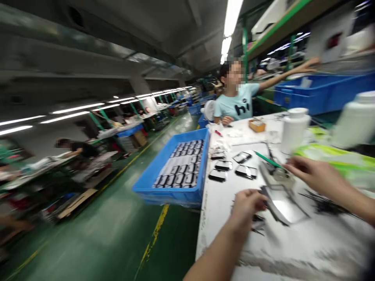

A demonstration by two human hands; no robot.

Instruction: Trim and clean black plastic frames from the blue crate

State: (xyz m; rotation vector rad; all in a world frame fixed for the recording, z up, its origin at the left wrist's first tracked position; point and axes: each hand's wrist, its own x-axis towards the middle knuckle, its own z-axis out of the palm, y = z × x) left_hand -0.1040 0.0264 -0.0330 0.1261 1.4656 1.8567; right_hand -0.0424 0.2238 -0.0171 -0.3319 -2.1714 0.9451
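Note:
My left hand (249,203) is closed, its fingertips pinched at the left edge of a curved, shiny panel with a dark rim (285,205) on the white table. My right hand (307,169) is closed round the lower end of a thin green stick (267,159), above a small pale block (279,177) behind the panel. Whether the left fingers grip the panel or a small part cannot be made out. Several black-framed pieces (246,171) lie beyond my left hand. Thin black strips (328,203) are scattered right of the panel, blurred.
A blue crate (172,191) with rows of framed pieces stands left of the table (211,234). White bottles (295,130) and a yellow-green bag (336,156) are at the right. Across the table a person (237,103) reaches toward a blue bin (301,95).

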